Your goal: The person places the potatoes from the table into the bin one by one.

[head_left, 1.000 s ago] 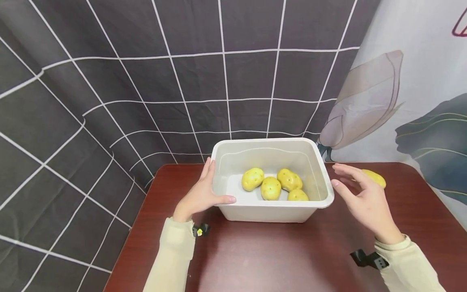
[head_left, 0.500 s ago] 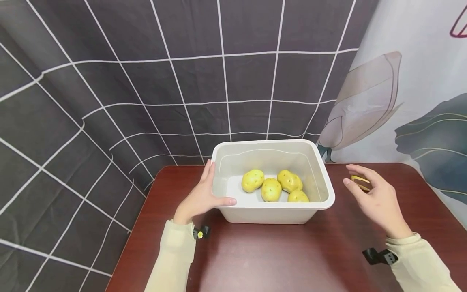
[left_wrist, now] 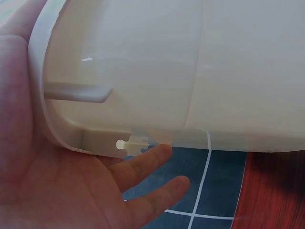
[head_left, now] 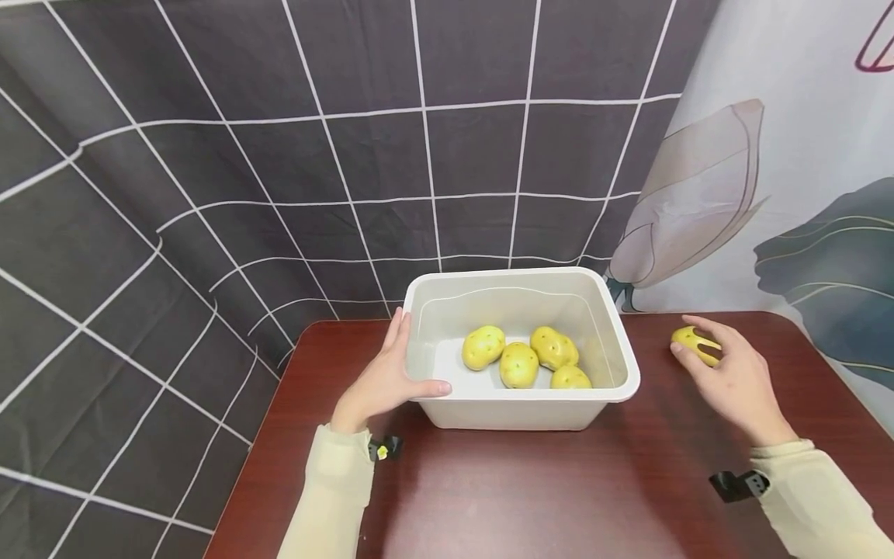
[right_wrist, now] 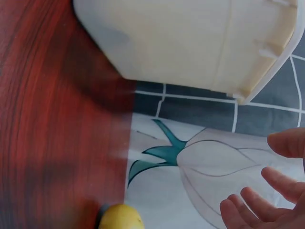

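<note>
A light grey plastic bin [head_left: 510, 411] stands on the table with several yellow potatoes in it, among them one near the middle [head_left: 519, 365]. My left hand [head_left: 380, 383] holds its left front corner: the thumb lies over the front rim, the fingers along the outside of the left wall. In the left wrist view the left hand's fingers [left_wrist: 145, 167] show below the bin's rim. To the right of the bin, my right hand [head_left: 736, 380] hovers with thumb and fingers apart over another potato [head_left: 687, 340], partly covering it. The right wrist view shows this potato [right_wrist: 121, 218] at the bottom edge, apart from the fingers.
The reddish-brown table [head_left: 503, 497] extends in front of and beside the bin. Close behind it hangs a dark cloth with a white grid [head_left: 475, 155], and a pale floral cloth [head_left: 705, 194] hangs at the right. Black straps [head_left: 739, 486] circle both wrists.
My right hand has moved right, away from the bin's right wall, and is now over the loose potato. The left hand and the bin stay where they were.
</note>
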A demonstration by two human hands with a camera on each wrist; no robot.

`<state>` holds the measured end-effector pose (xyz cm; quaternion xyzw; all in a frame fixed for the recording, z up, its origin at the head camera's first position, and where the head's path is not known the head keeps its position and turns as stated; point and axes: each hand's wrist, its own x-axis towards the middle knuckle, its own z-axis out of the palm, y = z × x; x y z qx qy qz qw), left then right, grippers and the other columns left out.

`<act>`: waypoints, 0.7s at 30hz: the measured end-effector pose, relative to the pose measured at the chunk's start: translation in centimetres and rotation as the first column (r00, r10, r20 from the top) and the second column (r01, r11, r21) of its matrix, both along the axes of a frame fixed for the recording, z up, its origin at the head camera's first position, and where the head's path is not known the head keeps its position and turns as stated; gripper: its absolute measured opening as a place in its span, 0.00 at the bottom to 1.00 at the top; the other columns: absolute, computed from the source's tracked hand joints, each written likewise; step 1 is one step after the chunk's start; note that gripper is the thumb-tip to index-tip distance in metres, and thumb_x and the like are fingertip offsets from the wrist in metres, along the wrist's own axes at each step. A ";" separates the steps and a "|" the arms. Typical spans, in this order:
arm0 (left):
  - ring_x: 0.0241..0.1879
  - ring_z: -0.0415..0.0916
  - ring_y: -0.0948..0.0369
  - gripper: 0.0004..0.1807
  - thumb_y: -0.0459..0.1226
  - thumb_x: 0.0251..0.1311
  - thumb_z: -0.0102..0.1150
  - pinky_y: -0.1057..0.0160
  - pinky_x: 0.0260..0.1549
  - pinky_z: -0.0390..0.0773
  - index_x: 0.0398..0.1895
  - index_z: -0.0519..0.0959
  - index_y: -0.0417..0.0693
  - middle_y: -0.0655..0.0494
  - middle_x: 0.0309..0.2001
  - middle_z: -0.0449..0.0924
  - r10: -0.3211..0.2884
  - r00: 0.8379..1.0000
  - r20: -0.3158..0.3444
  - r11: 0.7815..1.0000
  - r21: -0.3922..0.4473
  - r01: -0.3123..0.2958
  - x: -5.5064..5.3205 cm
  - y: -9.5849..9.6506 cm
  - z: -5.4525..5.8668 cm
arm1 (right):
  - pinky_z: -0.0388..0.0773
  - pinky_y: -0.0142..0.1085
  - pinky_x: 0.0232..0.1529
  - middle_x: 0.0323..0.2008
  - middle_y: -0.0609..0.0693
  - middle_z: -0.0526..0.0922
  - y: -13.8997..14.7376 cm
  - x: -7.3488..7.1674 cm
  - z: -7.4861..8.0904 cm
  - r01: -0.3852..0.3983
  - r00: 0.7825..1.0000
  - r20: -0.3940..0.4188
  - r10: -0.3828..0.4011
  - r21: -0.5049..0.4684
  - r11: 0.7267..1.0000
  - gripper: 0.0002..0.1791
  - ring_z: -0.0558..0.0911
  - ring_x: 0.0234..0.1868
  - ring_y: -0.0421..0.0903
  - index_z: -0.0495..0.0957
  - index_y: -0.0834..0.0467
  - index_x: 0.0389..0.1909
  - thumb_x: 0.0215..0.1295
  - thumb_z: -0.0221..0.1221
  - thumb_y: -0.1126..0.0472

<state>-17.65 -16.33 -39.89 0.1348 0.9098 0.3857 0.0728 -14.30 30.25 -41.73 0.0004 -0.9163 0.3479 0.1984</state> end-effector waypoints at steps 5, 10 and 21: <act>0.75 0.54 0.47 0.74 0.58 0.43 0.78 0.47 0.69 0.60 0.82 0.37 0.44 0.56 0.81 0.26 -0.001 1.000 0.008 1.000 0.005 0.001 0.0 -0.1 0.1 | 0.67 0.27 0.56 0.60 0.70 0.73 0.7 -0.4 -0.4 0.013 1.000 0.009 -0.013 0.042 0.999 0.27 0.73 0.57 0.68 0.74 0.64 0.64 0.68 0.63 0.59; 0.75 0.54 0.47 0.74 0.58 0.43 0.78 0.47 0.69 0.60 0.82 0.36 0.45 0.56 0.81 0.26 0.001 1.000 0.007 1.000 -0.002 -0.001 0.0 -0.1 0.1 | 0.64 0.64 0.51 0.60 0.73 0.71 1.6 -1.0 -0.8 0.008 1.000 0.026 -0.010 0.071 0.997 0.28 0.71 0.58 0.71 0.72 0.66 0.65 0.67 0.63 0.60; 0.75 0.53 0.48 0.74 0.57 0.42 0.79 0.47 0.70 0.59 0.82 0.36 0.45 0.56 0.81 0.26 0.004 1.000 0.013 1.000 0.004 -0.004 -0.1 0.0 0.0 | 0.61 0.64 0.51 0.60 0.75 0.70 3.5 -2.0 -2.0 0.000 0.999 0.050 -0.005 0.088 0.996 0.26 0.67 0.60 0.72 0.70 0.68 0.64 0.68 0.60 0.61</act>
